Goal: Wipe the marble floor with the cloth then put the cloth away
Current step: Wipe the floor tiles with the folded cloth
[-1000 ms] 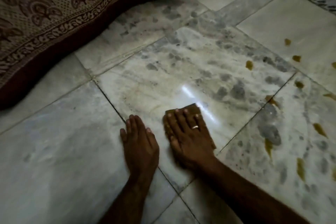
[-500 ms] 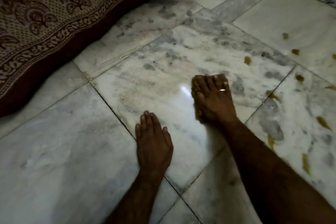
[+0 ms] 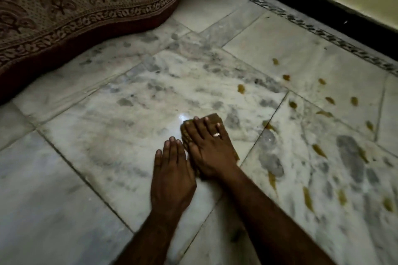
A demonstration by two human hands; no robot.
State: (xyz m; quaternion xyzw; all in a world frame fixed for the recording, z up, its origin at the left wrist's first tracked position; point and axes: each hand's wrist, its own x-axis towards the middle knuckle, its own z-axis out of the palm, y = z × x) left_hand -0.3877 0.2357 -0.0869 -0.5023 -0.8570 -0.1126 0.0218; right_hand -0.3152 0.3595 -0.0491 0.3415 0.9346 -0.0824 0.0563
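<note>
Brown cloth (image 3: 212, 119), mid marble floor (image 3: 107, 135), pressed flat under right hand (image 3: 210, 150), fingers straight; left hand (image 3: 172, 176) flat alongside, fingers straight; best swept firmly toward yellow spots (image 3: 269, 126) at 3 o'clock.

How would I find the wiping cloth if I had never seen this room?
Start at the patterned fabric at the upper left, then look down across the marble floor to the bright spot. Just right of it lies the cloth, pressed flat under the right hand that wears a ring. It is a brown rectangle, unlike the small yellow stains scattered farther right.
</note>
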